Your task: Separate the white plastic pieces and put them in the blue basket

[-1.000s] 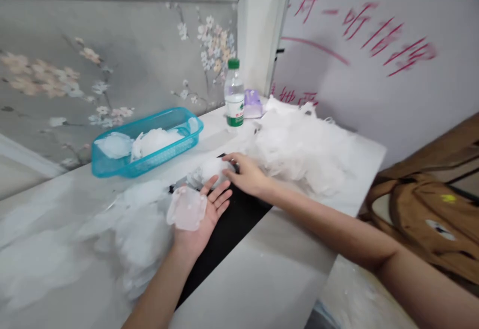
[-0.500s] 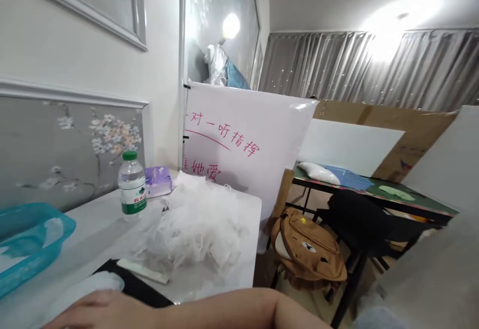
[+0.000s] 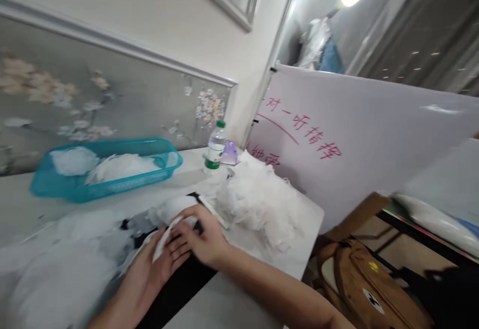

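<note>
Thin white sheet (image 3: 163, 242), soft and light, best held by the edge; right hand (image 3: 204, 237) curled on it, left hand (image 3: 149, 264) with fingers open beneath.

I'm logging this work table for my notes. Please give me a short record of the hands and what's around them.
Left hand: under a thin white sheet, touching it.
Right hand: over the sheet, beside a white fluffy wad.
Under hands: black mat.
Rest: turquoise plastic basket holding white fluff; water bottle; white fluffy pile; brown backpack.
</note>
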{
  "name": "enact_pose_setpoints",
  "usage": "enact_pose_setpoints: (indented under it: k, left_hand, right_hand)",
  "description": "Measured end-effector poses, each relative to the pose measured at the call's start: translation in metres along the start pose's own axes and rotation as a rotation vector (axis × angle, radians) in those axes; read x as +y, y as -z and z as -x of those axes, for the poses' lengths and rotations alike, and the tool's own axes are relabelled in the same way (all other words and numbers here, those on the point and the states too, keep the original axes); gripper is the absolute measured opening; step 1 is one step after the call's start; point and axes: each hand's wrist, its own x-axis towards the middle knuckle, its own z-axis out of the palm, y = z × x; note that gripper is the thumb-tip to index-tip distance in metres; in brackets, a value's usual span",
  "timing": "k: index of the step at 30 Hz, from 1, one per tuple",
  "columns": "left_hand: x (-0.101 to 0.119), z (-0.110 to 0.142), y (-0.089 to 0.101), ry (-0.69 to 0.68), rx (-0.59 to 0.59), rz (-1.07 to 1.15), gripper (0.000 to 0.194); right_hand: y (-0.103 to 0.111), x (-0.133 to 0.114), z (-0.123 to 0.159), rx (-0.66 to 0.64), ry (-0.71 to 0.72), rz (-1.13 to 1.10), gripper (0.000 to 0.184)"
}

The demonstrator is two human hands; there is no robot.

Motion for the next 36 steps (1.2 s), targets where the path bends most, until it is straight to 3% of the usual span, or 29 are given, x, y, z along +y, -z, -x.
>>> enact_pose_setpoints:
  k: [2, 5, 8, 16, 24, 27, 30, 36]
  left_hand:
    - [0.004, 0.013, 0.006, 0.017, 0.058, 0.068, 0.042]
    - [0.006, 0.020, 0.000, 0.025, 0.102, 0.094, 0.044]
    - [0.006, 0.021, -0.007, 0.018, 0.120, 0.073, 0.044]
    - [0.006, 0.024, -0.006, 0.013, 0.127, 0.093, 0.032]
    - [0.005, 0.023, -0.007, 0.025, 0.136, 0.112, 0.035]
    - [0.004, 0.022, -0.006, 0.029, 0.131, 0.112, 0.035]
    - [0.003, 0.023, -0.004, 0.021, 0.126, 0.114, 0.035]
    - [0.002, 0.023, -0.004, 0.020, 0.130, 0.095, 0.033]
  right_hand:
    - [0.004, 0.008, -0.002, 0.085, -0.102, -0.018, 0.010]
    - [0.005, 0.028, -0.007, -0.001, -0.220, 0.038, 0.015]
    - [0.004, 0.046, -0.008, -0.083, -0.215, 0.118, 0.016]
    - [0.000, 0.045, -0.001, -0.007, -0.207, 0.078, 0.019]
    - [0.009, 0.038, 0.004, 0.285, -0.132, 0.073, 0.015]
    - [0.011, 0.042, 0.003, 0.096, -0.024, 0.215, 0.016]
    - [0.011, 0.044, 0.001, -0.060, -0.036, 0.314, 0.025]
    - [0.009, 0.049, 0.001, 0.028, -0.139, 0.363, 0.019]
